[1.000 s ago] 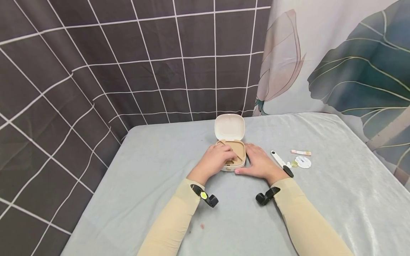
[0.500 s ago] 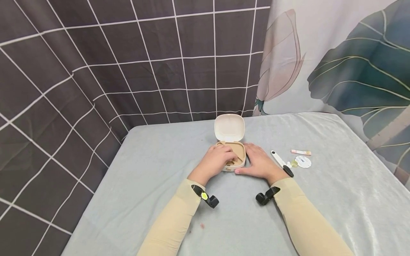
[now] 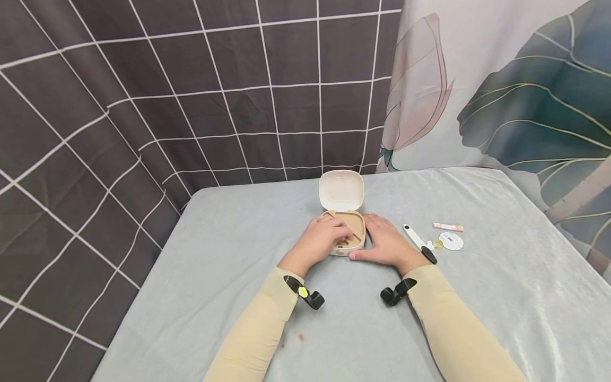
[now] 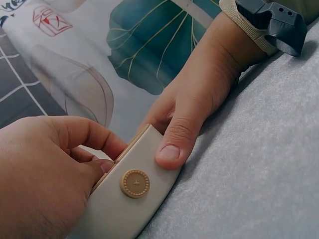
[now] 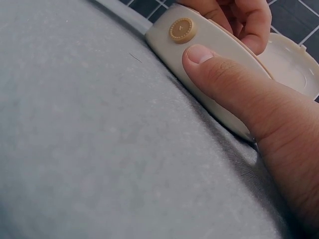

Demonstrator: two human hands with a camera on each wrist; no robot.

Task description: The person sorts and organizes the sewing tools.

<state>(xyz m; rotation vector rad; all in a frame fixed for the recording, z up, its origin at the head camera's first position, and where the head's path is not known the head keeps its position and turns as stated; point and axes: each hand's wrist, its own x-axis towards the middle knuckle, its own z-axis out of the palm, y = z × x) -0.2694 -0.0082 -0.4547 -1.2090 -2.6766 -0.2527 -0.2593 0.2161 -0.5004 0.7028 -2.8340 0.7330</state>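
Centrally, a white case [image 3: 350, 250] sits on the grey-covered counter [image 3: 215, 254], lid [image 3: 341, 190] raised behind. The right hand [image 3: 387, 245], thumb apart from fingers, grips its right side. The left hand [image 3: 319, 237] curls into the tan insert [image 3: 354, 220], any hold hidden. Rightward lies a white-and-black tool [image 3: 420, 244].

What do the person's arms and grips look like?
The left sleeve and right sleeve are plain beige, reaching the wrists. Each wrist wears a black device: the left device has a yellow-green spot; the right device shows none. The left grip and right grip are ungloved hands.
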